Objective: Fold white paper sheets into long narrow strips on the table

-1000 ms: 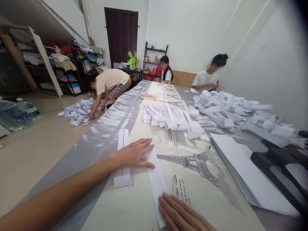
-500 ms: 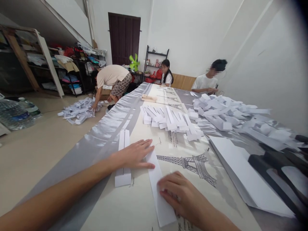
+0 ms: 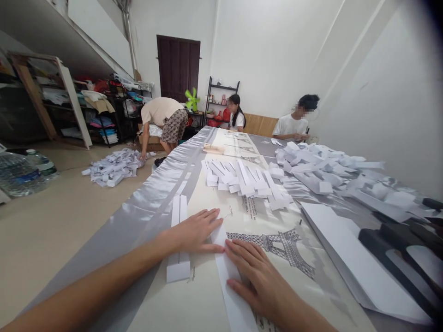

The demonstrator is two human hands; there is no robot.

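A long white strip of folded paper (image 3: 234,302) lies on the table in front of me. Across its far end my left hand (image 3: 199,230) rests flat with fingers stretched out. My right hand (image 3: 254,276) presses on the strip's right side, fingers extended, its fingertips close to my left thumb. Under my left wrist passes another folded paper piece (image 3: 178,272), with a slit line along its length; its middle is hidden by the arm. Beyond the hands lies a row of overlapping folded white paper pieces (image 3: 245,180).
Loose folded papers (image 3: 318,163) are heaped at the right, near a stack of white sheets (image 3: 360,263) and a blurred black object (image 3: 380,258). A wooden block (image 3: 213,148) sits farther back. Two people sit at the far end; another bends over a paper pile (image 3: 114,167) on the floor.
My right hand has slid forward along the strip toward my left hand, its fingers straightening. My left hand stays on the strip's far end. The camera view has tilted slightly upward.
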